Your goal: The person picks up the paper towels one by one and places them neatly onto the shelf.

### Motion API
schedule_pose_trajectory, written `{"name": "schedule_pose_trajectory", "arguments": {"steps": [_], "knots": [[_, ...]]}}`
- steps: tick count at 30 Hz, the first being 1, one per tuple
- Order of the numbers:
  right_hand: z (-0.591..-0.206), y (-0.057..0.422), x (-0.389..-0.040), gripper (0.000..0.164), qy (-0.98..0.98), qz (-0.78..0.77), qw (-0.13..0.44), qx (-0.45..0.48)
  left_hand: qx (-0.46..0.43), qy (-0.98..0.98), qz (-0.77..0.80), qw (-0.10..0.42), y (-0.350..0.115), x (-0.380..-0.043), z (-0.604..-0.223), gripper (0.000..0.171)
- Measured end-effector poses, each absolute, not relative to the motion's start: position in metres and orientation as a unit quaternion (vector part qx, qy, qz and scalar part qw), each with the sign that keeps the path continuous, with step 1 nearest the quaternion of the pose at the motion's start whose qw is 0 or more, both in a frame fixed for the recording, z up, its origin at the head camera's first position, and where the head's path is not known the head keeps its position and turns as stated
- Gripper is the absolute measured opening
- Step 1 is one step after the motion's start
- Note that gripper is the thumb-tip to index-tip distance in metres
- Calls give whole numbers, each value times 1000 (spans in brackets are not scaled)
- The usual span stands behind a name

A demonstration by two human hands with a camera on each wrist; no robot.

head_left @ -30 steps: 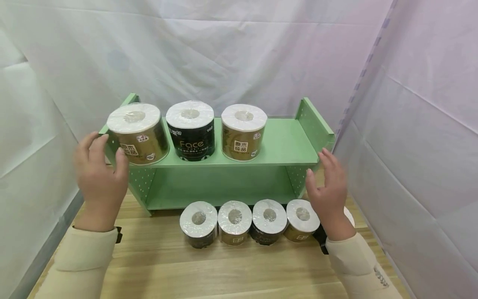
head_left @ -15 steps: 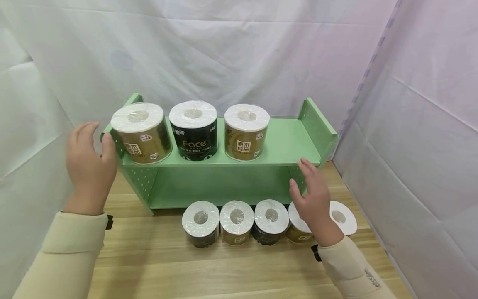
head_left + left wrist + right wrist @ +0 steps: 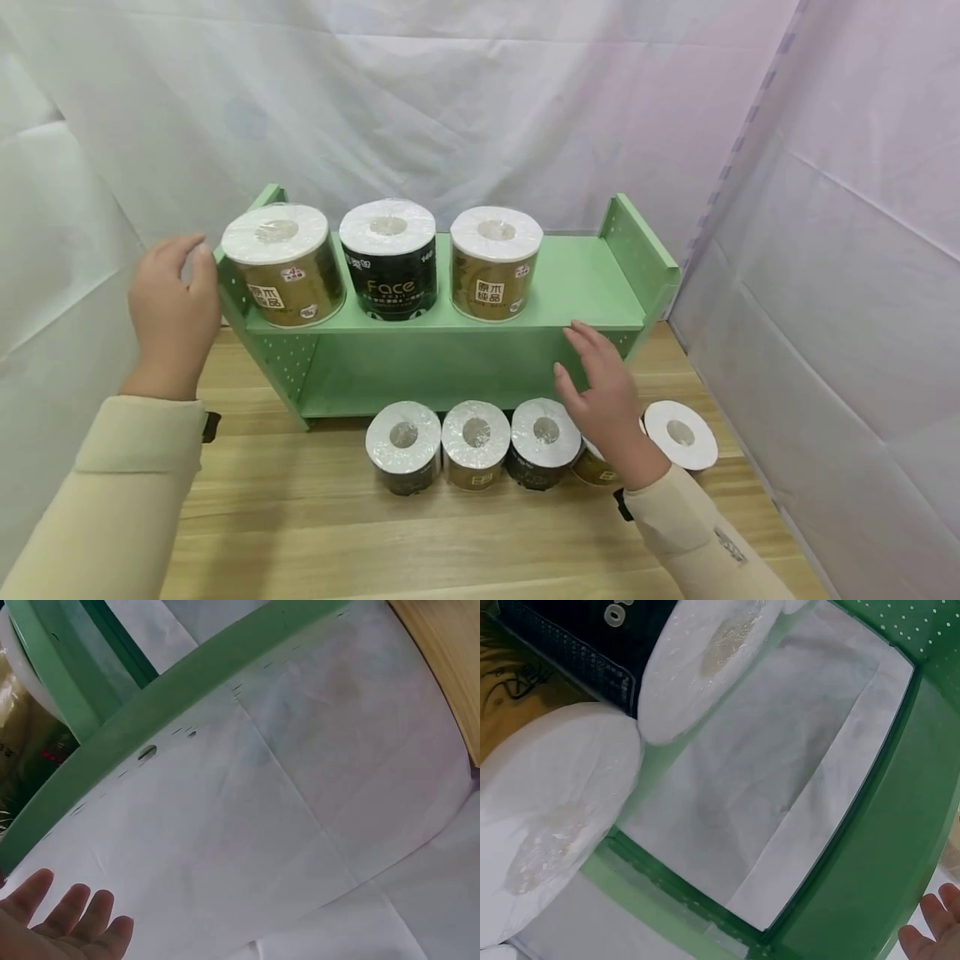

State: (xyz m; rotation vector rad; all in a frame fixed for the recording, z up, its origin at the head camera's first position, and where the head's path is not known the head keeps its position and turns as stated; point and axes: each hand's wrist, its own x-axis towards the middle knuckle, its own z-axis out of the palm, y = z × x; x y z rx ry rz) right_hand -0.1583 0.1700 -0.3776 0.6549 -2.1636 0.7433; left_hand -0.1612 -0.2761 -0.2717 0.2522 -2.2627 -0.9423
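Observation:
My left hand (image 3: 174,317) is held up beside the left end of the green shelf (image 3: 585,279), holding nothing; its fingers also show in the left wrist view. Closest to it on the top board stands a gold-wrapped toilet roll (image 3: 296,287). A black-wrapped toilet roll (image 3: 397,283) and a second gold-wrapped one (image 3: 491,283) stand to the right of that. My right hand (image 3: 603,408), its fingers loose and spread, hovers before the shelf's lower right part. It hides part of a gold toilet roll (image 3: 595,472) in the front row.
Several toilet rolls line up on the wooden table (image 3: 420,550) before the shelf, including a black one (image 3: 405,479), a gold one (image 3: 472,477) and one at the far right (image 3: 681,435). White cloth walls (image 3: 450,108) enclose the back and sides.
My right hand has moved left, away from the shelf's right end. The left hand has drawn off leftward and slightly up from the left panel. The toilet rolls stay in place.

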Motion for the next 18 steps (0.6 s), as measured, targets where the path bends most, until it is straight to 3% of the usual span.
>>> {"name": "schedule_pose_trajectory", "arguments": {"steps": [18], "knots": [[-379,136,-159,43,-833,264,361,325,99,-865,-388,301,-281,-179,-278,48]]}}
